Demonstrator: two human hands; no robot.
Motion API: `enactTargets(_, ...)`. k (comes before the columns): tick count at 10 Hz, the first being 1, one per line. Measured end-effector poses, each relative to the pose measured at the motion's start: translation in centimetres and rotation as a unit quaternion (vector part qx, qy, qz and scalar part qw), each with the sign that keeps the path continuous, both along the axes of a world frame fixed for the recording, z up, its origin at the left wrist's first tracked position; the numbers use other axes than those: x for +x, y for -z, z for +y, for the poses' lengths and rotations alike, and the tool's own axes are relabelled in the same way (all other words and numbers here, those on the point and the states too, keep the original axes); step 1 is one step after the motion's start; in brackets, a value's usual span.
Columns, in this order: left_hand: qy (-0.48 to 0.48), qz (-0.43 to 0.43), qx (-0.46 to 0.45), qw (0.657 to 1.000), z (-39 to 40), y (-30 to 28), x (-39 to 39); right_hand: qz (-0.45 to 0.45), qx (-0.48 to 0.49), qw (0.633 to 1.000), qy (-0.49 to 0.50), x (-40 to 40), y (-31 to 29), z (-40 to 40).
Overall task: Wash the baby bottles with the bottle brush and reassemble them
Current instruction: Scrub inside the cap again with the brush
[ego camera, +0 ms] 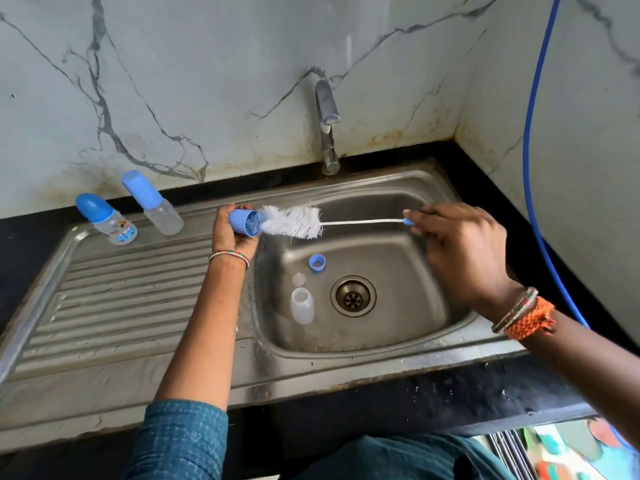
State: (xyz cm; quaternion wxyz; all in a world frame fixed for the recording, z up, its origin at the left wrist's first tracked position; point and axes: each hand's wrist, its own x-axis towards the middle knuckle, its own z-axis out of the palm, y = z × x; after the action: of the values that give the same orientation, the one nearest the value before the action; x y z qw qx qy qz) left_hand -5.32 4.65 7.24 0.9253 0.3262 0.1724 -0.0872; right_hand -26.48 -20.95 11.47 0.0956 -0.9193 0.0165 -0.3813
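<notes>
Brush meets cap
Your left hand (232, 233) grips 1 blue cap (243, 222); your right hand (460, 249) pinches the brush (294, 222), white bristles entering the cap's mouth.

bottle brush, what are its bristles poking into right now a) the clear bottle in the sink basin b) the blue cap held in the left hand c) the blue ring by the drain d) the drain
b: the bottle brush has its bristle tip inside the blue cap, which the left hand grips, while the right hand holds the handle end.

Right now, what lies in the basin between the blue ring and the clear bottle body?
In the head view, a small clear teat lies between the blue ring and the bottle body.
</notes>
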Motion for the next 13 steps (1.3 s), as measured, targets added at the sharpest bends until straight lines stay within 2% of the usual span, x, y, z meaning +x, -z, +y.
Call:
enactTargets(1, -0.031, 0.008, -0.007, 0.999, 0.2, -0.3, 0.0, 0.310, 0.312, 0.897, -0.038, 0.9, -1.2, -0.8)
enactTargets(2, -0.035, -0.006, -0.019, 0.999, 0.3, -1.0, -0.2, 0.523, 0.571, 0.619, -0.130, 1.3, -1.9, -1.7)
enactTargets(3, -0.012, 0.017, 0.015, 1.000, 0.9, -0.9, 0.6, 0.448, 0.381, 0.804, -0.089, 1.1, -0.9, -1.3)
enactTargets(4, 0.044, 0.063, 0.079, 0.994, 1.5, -0.6, 1.1, 0.231, 0.031, 0.973, 0.000, 0.7, -0.4, -1.0)
enactTargets(5, 0.048, 0.071, 0.121, 0.989, 1.2, -0.8, 0.8, 0.081, -0.073, 0.993, -0.050, 0.2, 0.6, -1.2)
enactTargets(6, 0.023, 0.044, 0.073, 0.996, 0.8, -1.2, 0.3, 0.302, 0.216, 0.926, -0.065, 0.3, -0.8, -0.9)
enactTargets(7, 0.020, 0.025, 0.014, 0.999, 0.9, -1.4, 0.2, 0.472, 0.516, 0.706, -0.109, 0.1, -1.1, -1.2)
enactTargets(8, 0.038, 0.032, 0.027, 0.998, 0.8, -1.3, 0.1, 0.290, 0.142, 0.946, -0.032, -0.5, 0.1, -1.5)
enactTargets(9, 0.052, 0.044, 0.072, 0.995, 0.3, -1.2, -0.2, 0.025, -0.114, 0.992, -0.042, -1.1, 0.5, -1.6)
enactTargets(10, 0.040, 0.039, 0.050, 0.997, 0.2, -1.2, -0.5, 0.065, -0.012, 0.997, -0.047, -0.7, 0.4, -1.5)
enactTargets(11, 0.027, 0.017, -0.009, 0.999, 0.5, -1.2, -0.4, 0.481, 0.458, 0.739, -0.112, -0.3, -1.3, -0.9)
enactTargets(12, 0.034, 0.034, -0.002, 0.999, 0.7, -1.3, -0.3, 0.503, 0.483, 0.705, -0.129, -0.1, -0.1, -1.6)
enactTargets(13, 0.055, 0.086, 0.086, 0.991, 1.2, -0.9, -0.3, 0.238, 0.016, 0.969, -0.069, -0.5, 1.3, -1.7)
